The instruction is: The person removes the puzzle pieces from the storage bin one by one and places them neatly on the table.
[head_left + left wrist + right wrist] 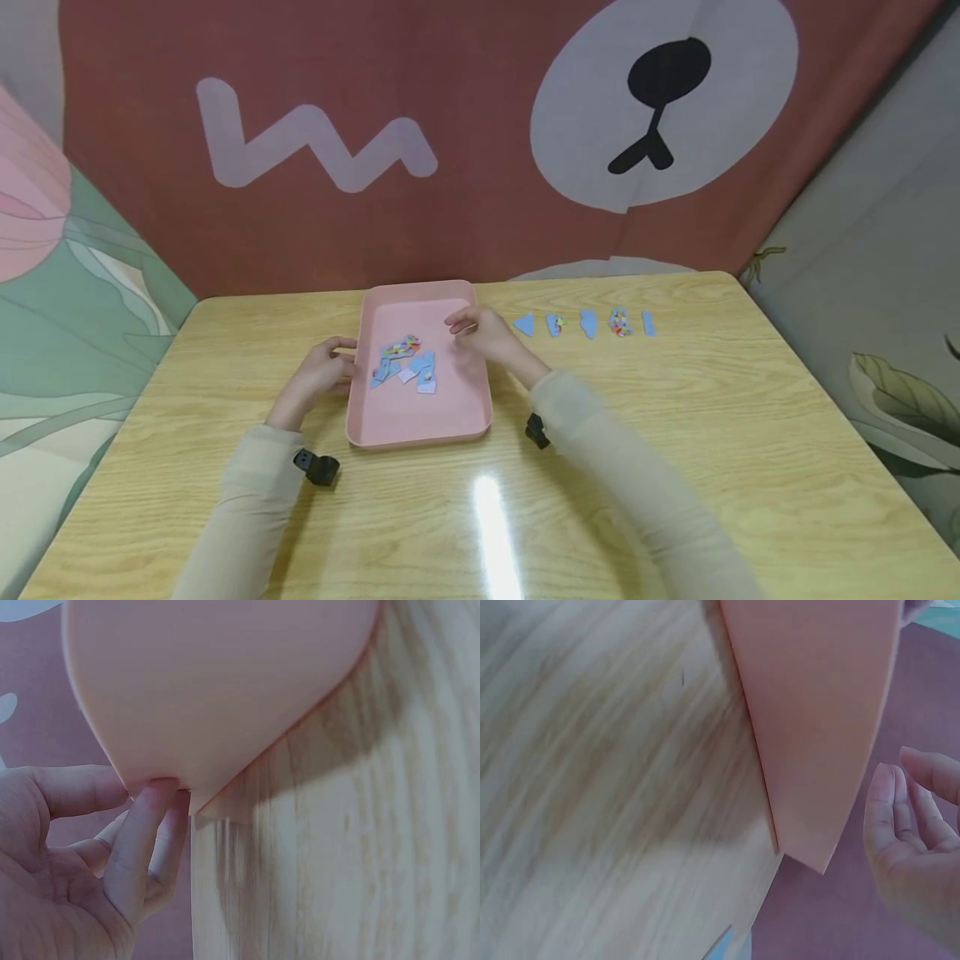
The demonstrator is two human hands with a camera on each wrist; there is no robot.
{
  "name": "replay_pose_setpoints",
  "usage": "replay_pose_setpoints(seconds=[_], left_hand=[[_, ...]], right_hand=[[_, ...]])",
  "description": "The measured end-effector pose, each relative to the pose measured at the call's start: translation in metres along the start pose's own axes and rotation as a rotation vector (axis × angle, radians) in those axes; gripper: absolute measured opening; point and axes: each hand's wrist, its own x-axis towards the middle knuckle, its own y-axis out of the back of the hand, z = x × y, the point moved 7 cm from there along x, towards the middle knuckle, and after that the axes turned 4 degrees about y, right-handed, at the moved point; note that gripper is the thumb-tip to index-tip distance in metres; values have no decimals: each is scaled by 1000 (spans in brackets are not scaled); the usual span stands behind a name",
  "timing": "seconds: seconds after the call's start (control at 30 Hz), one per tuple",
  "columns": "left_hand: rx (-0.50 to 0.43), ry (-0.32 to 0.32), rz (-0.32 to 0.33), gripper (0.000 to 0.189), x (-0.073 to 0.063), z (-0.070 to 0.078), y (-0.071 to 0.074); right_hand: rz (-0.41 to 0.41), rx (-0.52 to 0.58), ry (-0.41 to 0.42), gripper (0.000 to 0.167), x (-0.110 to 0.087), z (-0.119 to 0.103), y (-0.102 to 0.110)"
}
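A pink tray [420, 421] lies on the wooden table, with several overlapping blue cut pieces [423, 367] in it that look like card; one piece [401, 347] bears multicoloured spots. My left hand [324, 372] is at the tray's left side, its fingertips resting against the outer wall and rim [180, 712]. Over the tray's right rim hovers my right hand [483, 335], fingers loosely bent and thumb near the fingertips. Nothing shows between those fingers in the right wrist view, where the hand [919, 855] is beside the tray wall [817, 727].
Right of the tray, several more pieces stand apart in a row, from a blue triangle [525, 324] to a narrow blue strip [648, 323]. A brown-red curtain [480, 225] hangs behind the table [712, 433]. Small black devices [321, 469] are worn at both wrists.
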Motion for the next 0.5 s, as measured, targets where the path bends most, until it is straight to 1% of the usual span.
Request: replay_pose_setpoints(seconds=[0.17,0.5], left_hand=[[18,8,1,58,0,-1,0],[32,11,5,58,3,-2,-1]], right_hand=[[-5,-15,14,33,2,-2,-13],[-37,-19,-2,33,6,0,-33]])
